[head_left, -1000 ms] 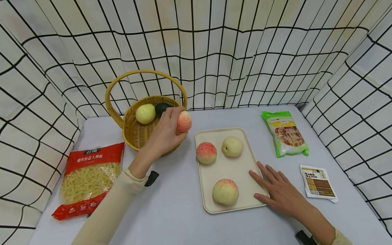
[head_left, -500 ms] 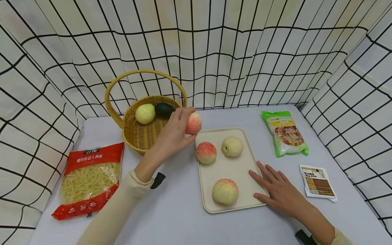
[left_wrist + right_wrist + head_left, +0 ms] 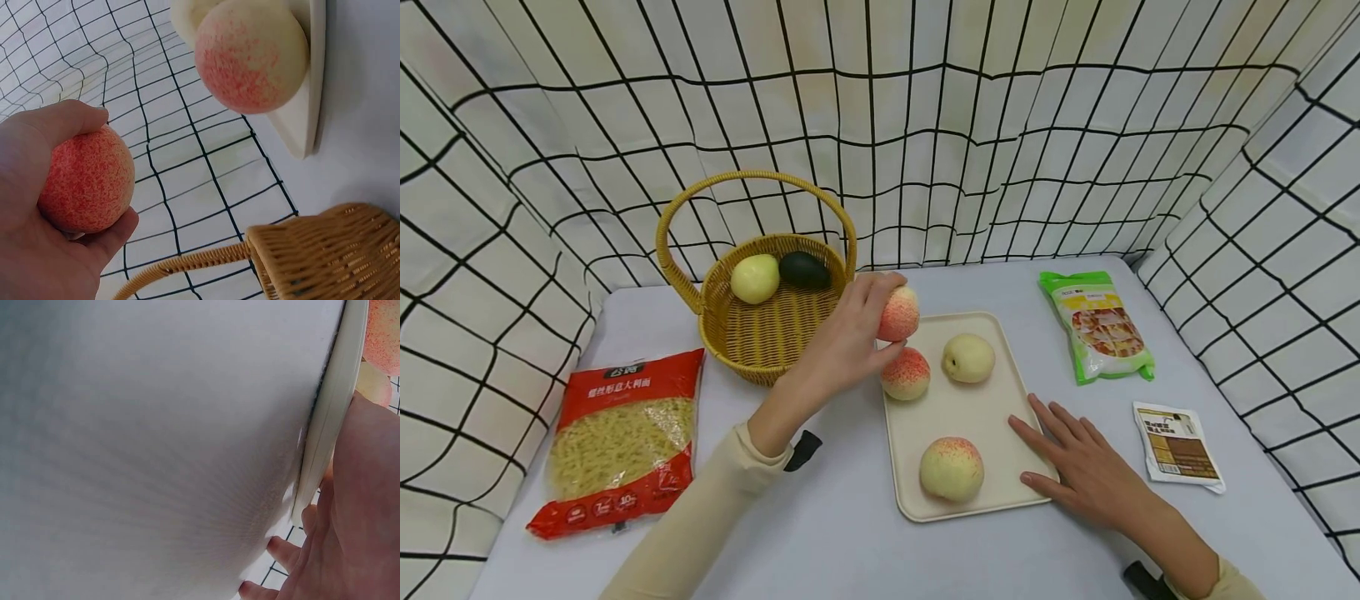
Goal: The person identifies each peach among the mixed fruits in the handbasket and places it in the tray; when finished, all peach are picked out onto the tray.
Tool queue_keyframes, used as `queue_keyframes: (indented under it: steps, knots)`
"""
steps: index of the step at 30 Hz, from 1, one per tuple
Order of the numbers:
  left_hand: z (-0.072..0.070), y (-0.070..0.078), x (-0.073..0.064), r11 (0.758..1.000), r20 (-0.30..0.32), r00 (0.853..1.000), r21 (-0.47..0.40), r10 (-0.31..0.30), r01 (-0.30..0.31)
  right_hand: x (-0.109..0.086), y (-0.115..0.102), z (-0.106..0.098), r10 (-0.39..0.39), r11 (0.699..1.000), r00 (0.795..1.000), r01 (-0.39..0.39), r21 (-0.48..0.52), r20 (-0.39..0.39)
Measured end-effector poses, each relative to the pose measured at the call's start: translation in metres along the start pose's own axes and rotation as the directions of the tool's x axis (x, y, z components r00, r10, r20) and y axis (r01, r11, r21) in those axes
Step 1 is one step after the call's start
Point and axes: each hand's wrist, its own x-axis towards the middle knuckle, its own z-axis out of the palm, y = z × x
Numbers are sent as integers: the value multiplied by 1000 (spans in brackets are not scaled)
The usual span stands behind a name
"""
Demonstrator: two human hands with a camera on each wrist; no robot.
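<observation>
A: Which step is in hand?

B: A carry, as it is judged. A red-speckled peach is gripped by the left hand, fingers curled round it, and is held in the air over the far left corner of the tray, just above a second speckled peach that lies there. The wicker basket is left just behind the hand, with a pale fruit and a dark fruit inside it.

A: And the right hand?

B: It is laid flat, fingers straight and spread, on the near right edge of the tray; nothing is gripped.

A: What is called for next?

B: A bare patch of tray should be found, since the corner below is taken; a pale pear-like fruit and a larger peach also lie on it. The fruit would be lowered, then released.

A: What is added by the wrist views?

B: In the left wrist view the grip is shown closely: the peach is cupped in the palm. In the right wrist view the tray's rim is seen edge-on against the worktop, beside the fingers.
</observation>
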Motion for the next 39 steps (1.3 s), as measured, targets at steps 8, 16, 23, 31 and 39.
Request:
queue_keyframes:
  steps: [8, 16, 23, 31, 39]
  knots:
    - [12, 14, 0, 998, -1, 998, -13, 62, -62, 0, 0, 1, -4, 1000, 1000, 4, 1, -2]
    - [23, 26, -2, 997, 27, 997, -35, 76, -75, 0, 0, -1, 1, 1000, 1000, -1, -1, 5]
    - [32, 36, -4, 993, 51, 993, -59, 108, -105, 0, -1, -2, 5, 1000, 1000, -5, -2, 9]
    - [42, 49, -5, 991, 106, 986, -62, 127, -121, 0, -1, -2, 8, 1000, 1000, -8, 1, 11]
    - [55, 63, -9, 986, 173, 971, -43, 166, -161, 0, 0, -1, -2, 1000, 1000, 2, 2, 5]
